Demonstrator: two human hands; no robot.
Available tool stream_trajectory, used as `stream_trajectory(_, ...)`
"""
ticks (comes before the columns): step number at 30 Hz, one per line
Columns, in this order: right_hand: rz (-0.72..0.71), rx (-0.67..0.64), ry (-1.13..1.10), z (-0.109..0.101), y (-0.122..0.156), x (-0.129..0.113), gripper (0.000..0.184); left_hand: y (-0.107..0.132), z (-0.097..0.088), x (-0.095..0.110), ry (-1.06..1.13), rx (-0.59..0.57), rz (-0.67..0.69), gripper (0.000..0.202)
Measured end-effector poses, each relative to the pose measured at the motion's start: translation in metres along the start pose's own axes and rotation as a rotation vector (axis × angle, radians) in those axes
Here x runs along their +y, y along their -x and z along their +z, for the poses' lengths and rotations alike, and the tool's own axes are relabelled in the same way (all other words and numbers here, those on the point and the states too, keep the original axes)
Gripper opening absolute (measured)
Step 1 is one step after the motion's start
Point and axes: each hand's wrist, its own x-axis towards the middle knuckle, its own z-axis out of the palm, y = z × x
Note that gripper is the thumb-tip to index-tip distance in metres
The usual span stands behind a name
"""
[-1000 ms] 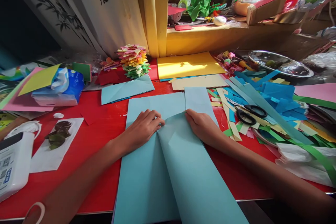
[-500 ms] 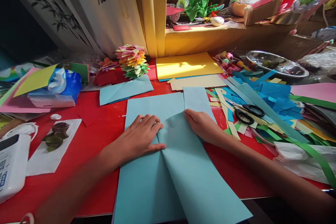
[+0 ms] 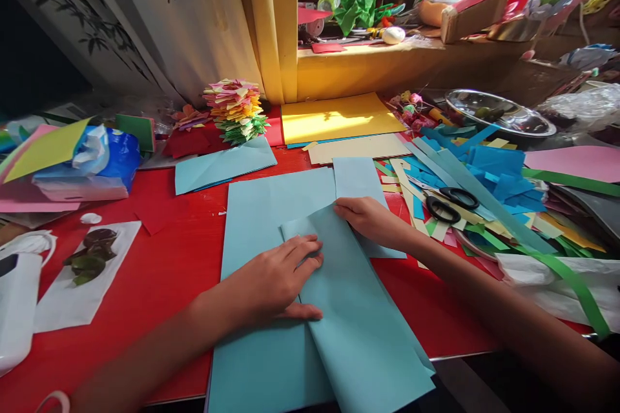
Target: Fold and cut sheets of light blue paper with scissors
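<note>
A large light blue paper sheet (image 3: 264, 219) lies on the red table (image 3: 159, 271), with a long flap (image 3: 358, 322) folded over it toward me. My left hand (image 3: 276, 281) lies flat on the flap's left edge, fingers stretched out and pressing the fold down. My right hand (image 3: 371, 219) presses on the flap's far right corner, fingers extended on the paper. A narrower light blue strip (image 3: 356, 177) sticks out beyond my right hand.
Black scissors (image 3: 448, 203) lie among blue, green and yellow paper scraps (image 3: 494, 174) at the right. Yellow sheets (image 3: 339, 119), a stack of folded coloured papers (image 3: 235, 110), a metal bowl (image 3: 498, 113), another blue sheet (image 3: 223, 164), a blue tissue pack (image 3: 104, 155) and a white container (image 3: 19, 300) surround the work.
My left hand has slid toward me and to the right along the fold, flattening the flap, which now lies further over. My right hand has stayed at the far corner.
</note>
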Motion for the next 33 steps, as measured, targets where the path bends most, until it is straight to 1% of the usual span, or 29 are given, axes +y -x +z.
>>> stream_trajectory(2,0.011,-0.037,-0.052,-0.001,0.000,0.001,0.029,-0.001,0.004,0.007,-0.032,0.037,-0.023,0.064)
stream_trajectory(4,0.013,-0.056,-0.088,-0.002,0.000,0.001,0.029,-0.001,0.006,0.015,-0.057,0.069,-0.020,0.061)
stream_trajectory(5,0.012,-0.056,-0.095,-0.003,0.000,0.001,0.030,-0.002,0.006,0.018,-0.060,0.066,0.021,0.055)
stream_trajectory(7,0.009,-0.047,-0.104,-0.004,-0.001,0.001,0.031,-0.003,0.005,0.024,-0.033,0.014,0.149,0.041)
stream_trajectory(9,0.009,-0.044,-0.125,-0.004,0.000,0.002,0.031,-0.004,0.002,0.029,0.026,-0.060,0.243,0.039)
stream_trajectory(10,0.011,-0.046,-0.137,-0.004,0.000,0.002,0.031,-0.005,0.001,0.031,0.055,-0.091,0.248,0.040)
stream_trajectory(14,0.020,-0.061,-0.181,-0.005,0.000,0.002,0.030,-0.007,-0.003,0.038,0.140,-0.168,0.194,0.054)
stream_trajectory(18,0.030,-0.067,-0.226,-0.005,-0.001,0.005,0.030,-0.004,-0.006,0.042,0.234,-0.172,0.198,0.078)
stream_trajectory(20,0.022,-0.056,-0.259,-0.004,-0.001,0.005,0.030,-0.004,-0.007,0.040,0.286,-0.162,0.186,0.081)
stream_trajectory(21,0.007,-0.036,-0.269,-0.003,-0.001,0.005,0.031,-0.004,-0.006,0.037,0.298,-0.129,0.146,0.077)
stream_trajectory(22,-0.015,-0.008,-0.273,-0.001,0.000,0.003,0.031,-0.005,-0.005,0.032,0.294,-0.065,0.074,0.072)
stream_trajectory(23,-0.040,0.018,-0.276,0.001,0.002,0.000,0.032,-0.007,-0.004,0.027,0.278,0.019,-0.027,0.067)
stream_trajectory(25,-0.084,0.042,-0.301,0.006,0.007,-0.007,0.034,-0.010,-0.001,0.014,0.232,0.236,-0.281,0.063)
stream_trajectory(26,-0.098,0.027,-0.334,0.008,0.010,-0.012,0.034,-0.011,0.000,0.007,0.253,0.292,-0.396,0.061)
stream_trajectory(27,-0.105,-0.009,-0.387,0.010,0.012,-0.016,0.034,-0.012,0.000,0.000,0.314,0.309,-0.499,0.054)
stream_trajectory(28,-0.102,-0.057,-0.453,0.011,0.014,-0.019,0.034,-0.012,-0.001,-0.006,0.402,0.302,-0.586,0.044)
stream_trajectory(29,-0.091,-0.101,-0.527,0.012,0.015,-0.021,0.034,-0.011,-0.003,-0.012,0.511,0.299,-0.666,0.034)
stream_trajectory(30,-0.066,-0.137,-0.603,0.011,0.015,-0.021,0.035,-0.010,-0.005,-0.018,0.632,0.323,-0.743,0.028)
stream_trajectory(31,-0.026,-0.157,-0.681,0.009,0.015,-0.020,0.037,-0.008,-0.007,-0.023,0.751,0.384,-0.813,0.026)
stream_trajectory(32,0.026,-0.154,-0.756,0.006,0.013,-0.017,0.041,-0.006,-0.008,-0.029,0.862,0.480,-0.876,0.026)
stream_trajectory(33,0.082,-0.131,-0.823,0.002,0.011,-0.014,0.045,-0.004,-0.009,-0.035,0.953,0.604,-0.924,0.026)
